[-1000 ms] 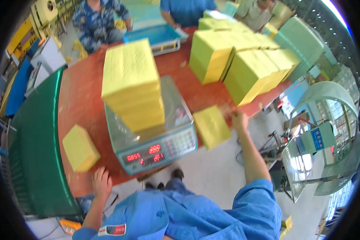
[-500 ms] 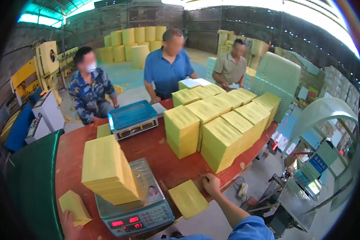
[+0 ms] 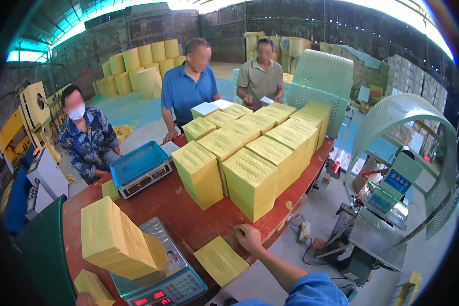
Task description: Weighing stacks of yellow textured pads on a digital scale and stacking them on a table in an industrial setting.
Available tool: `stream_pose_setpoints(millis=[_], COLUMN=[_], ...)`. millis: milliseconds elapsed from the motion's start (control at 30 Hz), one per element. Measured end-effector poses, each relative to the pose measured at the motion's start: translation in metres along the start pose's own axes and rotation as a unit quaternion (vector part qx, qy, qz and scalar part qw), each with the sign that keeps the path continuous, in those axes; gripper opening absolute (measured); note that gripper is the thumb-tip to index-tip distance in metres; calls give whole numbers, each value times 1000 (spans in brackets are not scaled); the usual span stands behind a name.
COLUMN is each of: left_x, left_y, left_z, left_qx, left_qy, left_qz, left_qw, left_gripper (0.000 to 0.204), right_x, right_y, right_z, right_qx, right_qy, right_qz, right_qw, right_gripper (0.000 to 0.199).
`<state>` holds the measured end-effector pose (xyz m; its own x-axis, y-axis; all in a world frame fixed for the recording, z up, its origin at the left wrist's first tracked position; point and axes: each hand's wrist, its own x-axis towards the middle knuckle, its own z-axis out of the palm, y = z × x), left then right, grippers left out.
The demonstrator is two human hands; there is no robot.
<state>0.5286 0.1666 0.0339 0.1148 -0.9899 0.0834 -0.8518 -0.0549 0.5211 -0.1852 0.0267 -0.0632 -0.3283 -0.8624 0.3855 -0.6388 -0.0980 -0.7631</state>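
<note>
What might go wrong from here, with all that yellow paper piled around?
The tall yellow stack on the scale looks unbound, so a knock might topple it.
The flat yellow pile lies at the table's near edge, close to the right hand, so the arm might brush it off.
The left hand is at a small yellow block beside the scale and might bump it.

The red table [image 3: 160,204] was viewed from above its near side, from the person's head, with the right hand [image 3: 249,238] caught close. The wide fisheye lens was aimed forward, reaching the far wall [image 3: 290,23].
</note>
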Motion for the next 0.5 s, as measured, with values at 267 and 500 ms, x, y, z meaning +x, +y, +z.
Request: stream_pose_setpoints(millis=[267, 500], left_x=[1, 4], left_y=[57, 83], left_z=[-22, -22], left_qx=[192, -167], left_qy=[-71, -42], left_qz=[43, -278], left_qw=[978, 945], left_gripper=[35, 38], right_x=[-1, -4], right_y=[1, 6], right_z=[-2, 0], right_qx=[13, -4], right_qy=[-6, 12], right_qz=[2, -15], right_qw=[1000, 1000], right_gripper=[16, 16])
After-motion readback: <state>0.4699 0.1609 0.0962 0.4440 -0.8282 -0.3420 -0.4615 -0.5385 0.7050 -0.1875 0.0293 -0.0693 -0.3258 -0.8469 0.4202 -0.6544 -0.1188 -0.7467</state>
